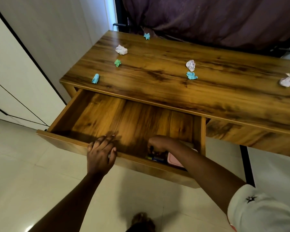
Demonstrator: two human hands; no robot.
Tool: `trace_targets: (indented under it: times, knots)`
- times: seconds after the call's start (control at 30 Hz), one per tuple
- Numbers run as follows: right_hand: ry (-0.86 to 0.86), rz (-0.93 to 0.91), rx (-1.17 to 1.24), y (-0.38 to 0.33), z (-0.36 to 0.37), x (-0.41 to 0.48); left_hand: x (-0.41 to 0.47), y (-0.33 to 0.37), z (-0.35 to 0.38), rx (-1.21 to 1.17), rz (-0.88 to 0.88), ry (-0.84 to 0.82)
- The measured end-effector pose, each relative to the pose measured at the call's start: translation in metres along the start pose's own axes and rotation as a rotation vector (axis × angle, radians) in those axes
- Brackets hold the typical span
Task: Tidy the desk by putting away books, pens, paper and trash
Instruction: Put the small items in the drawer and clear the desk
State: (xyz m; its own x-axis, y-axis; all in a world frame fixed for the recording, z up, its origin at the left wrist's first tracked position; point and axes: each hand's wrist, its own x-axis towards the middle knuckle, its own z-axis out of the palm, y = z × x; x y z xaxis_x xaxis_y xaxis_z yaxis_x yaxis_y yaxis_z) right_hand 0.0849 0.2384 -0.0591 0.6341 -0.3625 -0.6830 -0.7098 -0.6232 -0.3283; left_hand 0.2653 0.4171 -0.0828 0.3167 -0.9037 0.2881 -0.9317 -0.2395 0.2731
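Right grip [159,144] curled on dark pen [151,149], axis unclear | left grip [100,153] flat on drawer [65,139] rim

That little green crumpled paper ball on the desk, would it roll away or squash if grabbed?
The green paper ball looks loosely crumpled, so probably very light and easily squashed. Its uneven creases would likely stop it rolling far, though on the glossy desk top it may skid.

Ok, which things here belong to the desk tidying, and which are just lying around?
Job: crumpled paper balls on desk, open drawer, pens gripped by right hand, pink case in drawer.
Just there: purple curtain, floor tiles, white wall panels.
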Motion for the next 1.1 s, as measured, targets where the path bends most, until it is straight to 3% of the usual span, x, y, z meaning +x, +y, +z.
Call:
trace_targets:
  times: [0.13, 0.23, 0.3, 0.37, 0.47, 0.57, 0.8, 1.1]
  knots:
    - [0.192, 0.034, 0.134, 0.004, -0.006, -0.011, 0.000, 0.003, 0.003, -0.032, -0.076, -0.006]
    - [0.370, 0.014, 0.357, 0.006, -0.011, -0.034, 0.007, 0.013, 0.000, -0.078, -0.245, -0.073]
    - [0.478, -0.004, 0.469, 0.005, -0.009, -0.057, 0.018, 0.028, -0.004, -0.180, -0.399, -0.177]
    - [0.590, -0.014, 0.529, 0.004, -0.003, -0.081, 0.029, 0.051, -0.005, -0.382, -0.437, -0.211]
    - [0.785, 0.021, 0.601, 0.015, 0.014, -0.120, 0.043, 0.109, -0.006, -0.583, -0.331, -0.234]
    - [0.871, 0.144, 0.659, 0.040, 0.031, -0.162, 0.055, 0.177, -0.005, -0.624, -0.150, -0.293]
    - [1.185, 0.383, 0.756, 0.175, 0.065, -0.248, 0.077, 0.346, 0.044, -0.737, 0.223, -0.463]
    - [1.234, 0.548, 0.778, 0.397, 0.055, -0.346, 0.139, 0.582, 0.138, -0.995, 0.143, -0.560]
